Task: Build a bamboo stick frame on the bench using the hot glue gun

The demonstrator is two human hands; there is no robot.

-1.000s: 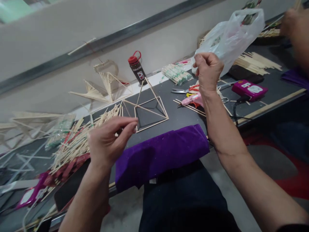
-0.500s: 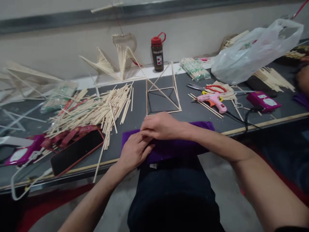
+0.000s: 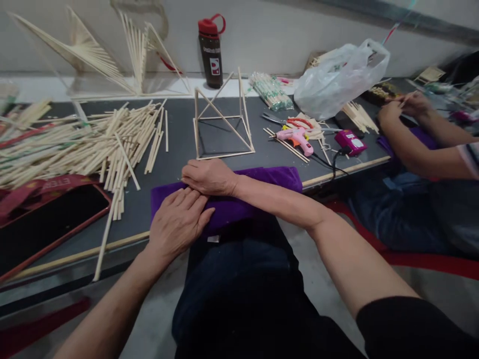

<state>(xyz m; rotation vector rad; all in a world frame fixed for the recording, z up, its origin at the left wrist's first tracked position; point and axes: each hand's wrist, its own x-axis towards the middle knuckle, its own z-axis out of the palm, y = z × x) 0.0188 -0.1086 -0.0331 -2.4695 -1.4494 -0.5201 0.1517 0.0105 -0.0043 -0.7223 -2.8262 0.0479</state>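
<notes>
My left hand (image 3: 178,219) lies flat on a folded purple cloth (image 3: 235,214) at the table's front edge, fingers stretched out and thumb apart. Just above it, my right hand (image 3: 210,177) is closed, its fingers curled down at the cloth's far edge. What it holds, if anything, is hidden under the fingers. The fingertips of my left hand meet the underside of my right hand. Right behind my hands stands an open frame of thin wooden sticks (image 3: 224,155), with slanting sticks rising from its square base.
Loose sticks (image 3: 112,134) and a phone (image 3: 56,224) lie left. Behind are fan-shaped stick models (image 3: 86,45) and a bottle (image 3: 211,57). To the right are a pink glue gun (image 3: 297,137), scissors (image 3: 299,122), a plastic bag (image 3: 337,80) and a co-worker's hands (image 3: 400,107).
The view has swung right, so table items appear further left and the co-worker's hands and arms have come into sight. My hands stay together on the purple cloth.
</notes>
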